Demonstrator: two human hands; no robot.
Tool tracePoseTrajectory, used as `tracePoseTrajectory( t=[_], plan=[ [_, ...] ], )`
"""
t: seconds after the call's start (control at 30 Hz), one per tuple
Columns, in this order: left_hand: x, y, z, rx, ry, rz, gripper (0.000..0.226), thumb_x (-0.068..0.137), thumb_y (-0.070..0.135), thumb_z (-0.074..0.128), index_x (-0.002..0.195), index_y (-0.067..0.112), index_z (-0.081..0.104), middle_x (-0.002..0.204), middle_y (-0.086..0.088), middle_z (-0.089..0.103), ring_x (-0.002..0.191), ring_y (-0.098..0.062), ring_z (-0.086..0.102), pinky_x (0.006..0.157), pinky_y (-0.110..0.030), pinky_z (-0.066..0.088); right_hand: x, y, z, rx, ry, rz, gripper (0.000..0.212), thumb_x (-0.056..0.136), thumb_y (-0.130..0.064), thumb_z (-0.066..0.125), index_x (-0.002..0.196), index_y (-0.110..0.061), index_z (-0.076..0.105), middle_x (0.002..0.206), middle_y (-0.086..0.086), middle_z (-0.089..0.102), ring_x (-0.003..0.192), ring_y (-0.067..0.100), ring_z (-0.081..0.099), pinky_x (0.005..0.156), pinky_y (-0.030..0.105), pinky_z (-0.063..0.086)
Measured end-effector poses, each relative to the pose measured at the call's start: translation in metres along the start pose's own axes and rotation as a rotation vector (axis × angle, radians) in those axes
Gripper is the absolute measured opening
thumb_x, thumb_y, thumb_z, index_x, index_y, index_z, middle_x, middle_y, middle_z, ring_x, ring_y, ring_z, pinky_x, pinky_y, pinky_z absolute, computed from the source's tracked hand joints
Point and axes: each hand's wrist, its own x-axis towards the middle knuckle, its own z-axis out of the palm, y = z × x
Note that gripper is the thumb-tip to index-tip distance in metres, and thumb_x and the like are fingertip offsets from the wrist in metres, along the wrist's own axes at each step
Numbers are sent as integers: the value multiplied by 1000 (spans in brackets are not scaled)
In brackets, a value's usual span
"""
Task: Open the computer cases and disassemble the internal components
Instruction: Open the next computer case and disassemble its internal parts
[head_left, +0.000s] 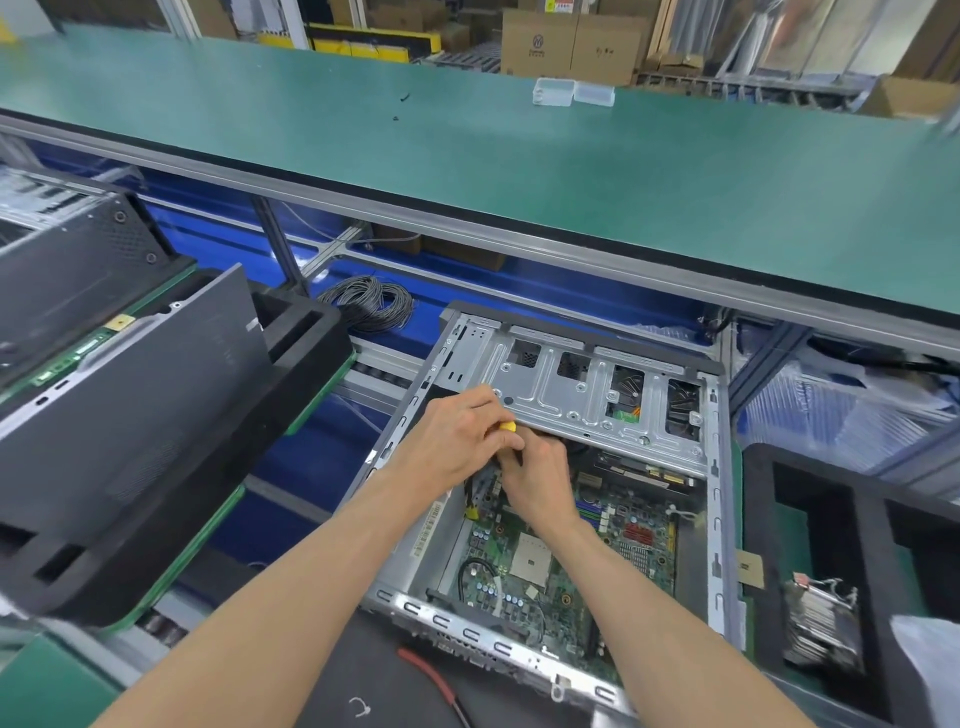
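Note:
An open grey computer case (719, 467) lies on its side before me, its green motherboard (524, 566) exposed with a bare CPU socket. A silver drive bracket (582, 395) spans the far half of the case. My left hand (457, 436) grips a screwdriver with a yellow handle (508, 427), its shaft pointing down into the case. My right hand (540, 483) sits just beside and below it, fingers curled round the tool's lower part near the board's upper left corner. The tip is hidden by my hands.
Closed dark cases (130, 395) rest in black foam trays on the left. A black foam tray (831, 545) at right holds a heatsink (821, 623). A red-handled tool (436, 686) lies in front. Coiled cable (369, 304) lies behind; a green bench (467, 156) with clear boxes (571, 93) runs above.

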Motion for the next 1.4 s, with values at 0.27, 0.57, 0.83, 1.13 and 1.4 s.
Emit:
tracePoseTrajectory(
  t=[0.27,0.57,0.83,1.13,1.4],
  plan=[
    [-2,-1,1,54,-14,21,5,82,7,78,86,6,77,78,-6,60,61,-20,58,58,-39,56,1,0,0,4,-60,-18,15,93,-9,61,81,-15,54,65,-1,56,56,17,48,54,29,33],
    [-2,1,0,92,23,-39,23,79,27,84,83,5,76,76,-4,63,58,-17,58,55,-36,55,2,2,-2,-96,-29,-25,12,96,-2,58,91,1,68,69,14,65,56,27,53,52,27,30],
    [-3,3,-1,98,28,-15,19,82,23,82,84,5,75,77,-4,64,59,-17,58,57,-34,55,3,2,-6,-122,-126,-36,10,97,-8,55,89,-4,61,73,9,63,65,31,60,51,30,32],
    [-3,0,0,68,-48,55,17,85,12,76,102,8,75,93,-6,65,70,-18,62,65,-37,58,4,-1,-7,-123,-75,-68,12,96,-2,55,92,3,65,72,21,68,61,37,61,55,31,35],
    [-2,-1,3,91,43,-30,22,78,26,85,79,6,75,75,-3,62,56,-13,53,54,-27,51,2,1,-5,-111,-11,-69,9,93,-9,66,87,-2,66,64,-3,62,51,7,49,48,15,30]
  ],
)
